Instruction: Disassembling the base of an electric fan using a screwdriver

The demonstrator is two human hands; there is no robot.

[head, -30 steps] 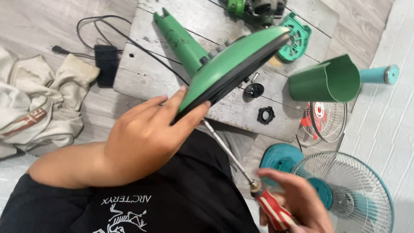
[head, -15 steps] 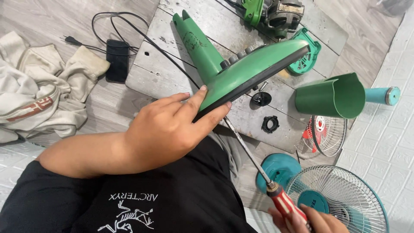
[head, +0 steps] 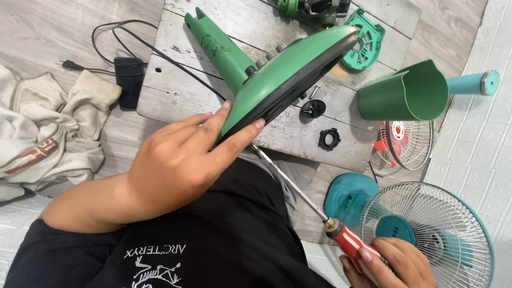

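My left hand (head: 178,157) grips the near rim of a green fan base (head: 290,74), tilted on edge over a grey board (head: 176,90). The base's green neck (head: 216,40) points up and left. My right hand (head: 392,264) holds a screwdriver with a red and white handle (head: 349,242); its long metal shaft (head: 290,184) runs up to the underside of the base, just below my left fingers. A black cord (head: 176,64) trails from the base.
A green motor cover (head: 408,93), a black nut (head: 329,139), a black cap (head: 312,109) and a teal grille part (head: 365,37) lie on the board. A teal fan with wire guard (head: 426,229) stands at right, a cloth (head: 48,136) at left.
The view has shifted, so everything sits lower and further right in frame. My right hand with the screwdriver has drawn down toward the lower right. My left hand keeps its grip on the base.
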